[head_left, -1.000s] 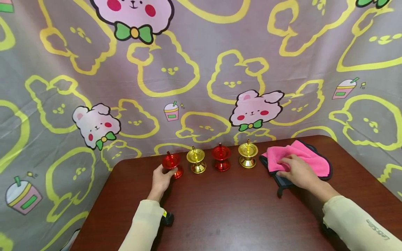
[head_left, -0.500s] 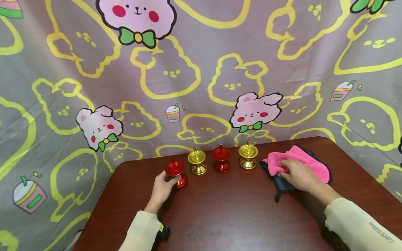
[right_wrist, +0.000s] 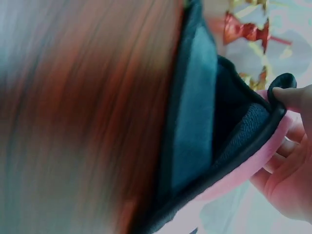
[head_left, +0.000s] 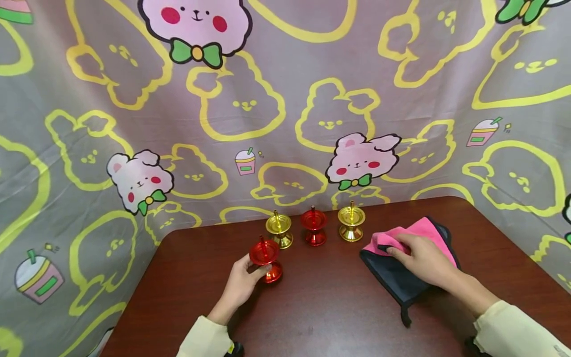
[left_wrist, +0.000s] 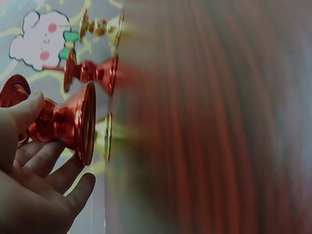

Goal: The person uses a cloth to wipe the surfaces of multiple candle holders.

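Note:
My left hand (head_left: 243,282) grips a red metallic candle holder (head_left: 266,255) round its waist, thumb on the near side. A thin spike rises from its dish, and in the left wrist view its flared base (left_wrist: 85,124) hangs apart from the tabletop. On the right my right hand (head_left: 424,258) pinches a folded cloth, pink (head_left: 428,233) on one face and dark grey (head_left: 392,277) on the other. Its black-edged corner sits between thumb and fingers in the right wrist view, where the cloth (right_wrist: 195,122) rises partly off the table.
Along the back of the brown table (head_left: 330,297) stand a gold candle holder (head_left: 279,230), a red one (head_left: 314,228) and another gold one (head_left: 351,225). Behind them hangs a patterned curtain (head_left: 285,134). A black strap loop (head_left: 405,315) trails from the cloth's front corner.
My left hand has brought the red candle holder off the left end of the row, toward me and rightward. My right hand has drawn the cloth nearer, and more of its grey side shows.

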The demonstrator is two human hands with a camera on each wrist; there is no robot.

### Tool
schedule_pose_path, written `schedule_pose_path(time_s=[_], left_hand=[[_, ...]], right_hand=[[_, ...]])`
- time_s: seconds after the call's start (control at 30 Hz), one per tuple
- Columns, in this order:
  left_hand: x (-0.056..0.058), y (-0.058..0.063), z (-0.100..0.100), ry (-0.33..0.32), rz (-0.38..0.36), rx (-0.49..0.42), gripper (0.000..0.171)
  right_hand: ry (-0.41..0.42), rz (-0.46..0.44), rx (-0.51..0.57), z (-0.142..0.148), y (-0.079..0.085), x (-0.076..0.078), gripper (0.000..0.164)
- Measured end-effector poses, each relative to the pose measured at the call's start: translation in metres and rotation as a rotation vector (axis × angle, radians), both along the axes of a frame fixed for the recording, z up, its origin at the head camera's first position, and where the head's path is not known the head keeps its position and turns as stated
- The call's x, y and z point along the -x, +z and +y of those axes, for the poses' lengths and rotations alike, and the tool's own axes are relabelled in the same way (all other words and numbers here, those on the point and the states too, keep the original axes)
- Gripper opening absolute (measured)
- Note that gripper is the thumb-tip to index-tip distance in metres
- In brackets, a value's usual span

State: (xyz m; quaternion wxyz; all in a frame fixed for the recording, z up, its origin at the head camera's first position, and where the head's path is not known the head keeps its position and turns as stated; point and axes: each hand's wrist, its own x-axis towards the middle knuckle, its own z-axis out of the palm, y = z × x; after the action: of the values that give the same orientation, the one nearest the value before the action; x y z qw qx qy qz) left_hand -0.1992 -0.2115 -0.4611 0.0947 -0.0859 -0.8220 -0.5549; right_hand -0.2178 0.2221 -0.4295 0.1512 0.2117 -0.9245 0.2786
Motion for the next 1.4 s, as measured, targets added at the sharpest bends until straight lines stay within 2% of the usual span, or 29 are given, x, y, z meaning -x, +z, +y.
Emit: schedule_pose_path(time_s=[0.1,0.23,0.5,0.63,0.77,1.03,1.23,1.4], left_hand=[[-0.005,0.003,0.009,-0.039,-0.007,-0.003,0.031],[-0.01,0.01,0.025,-0.107,-0.02,-0.009,0.031],[-0.022,0.022,0.057,-0.246,-0.042,-0.06,0.029],[-0.027,0.024,0.068,-0.315,-0.053,-0.09,0.029],[-0.031,0.024,0.076,-0.359,-0.055,-0.097,0.028],[-0.036,0.027,0.087,-0.411,-0.1,-0.099,0.029],[-0.036,0.025,0.088,-0.419,-0.108,-0.102,0.027],[-0.037,0.023,0.087,-0.416,-0.122,-0.096,0.027]], right_hand=[[0.05,-0.029,0.077,-0.009,0.006,-0.008,0.015],[0.093,-0.126,0.177,-0.023,0.014,-0.016,0.01],[0.141,-0.306,0.389,-0.055,0.029,-0.028,0.022],[0.177,-0.34,0.493,-0.069,0.032,-0.029,0.023],[0.194,-0.33,0.564,-0.082,0.033,-0.032,0.027],[0.228,-0.319,0.547,-0.096,0.028,-0.041,0.034],[0.318,-0.318,0.503,-0.097,0.025,-0.045,0.033],[0.378,-0.354,0.461,-0.095,0.022,-0.045,0.035]])
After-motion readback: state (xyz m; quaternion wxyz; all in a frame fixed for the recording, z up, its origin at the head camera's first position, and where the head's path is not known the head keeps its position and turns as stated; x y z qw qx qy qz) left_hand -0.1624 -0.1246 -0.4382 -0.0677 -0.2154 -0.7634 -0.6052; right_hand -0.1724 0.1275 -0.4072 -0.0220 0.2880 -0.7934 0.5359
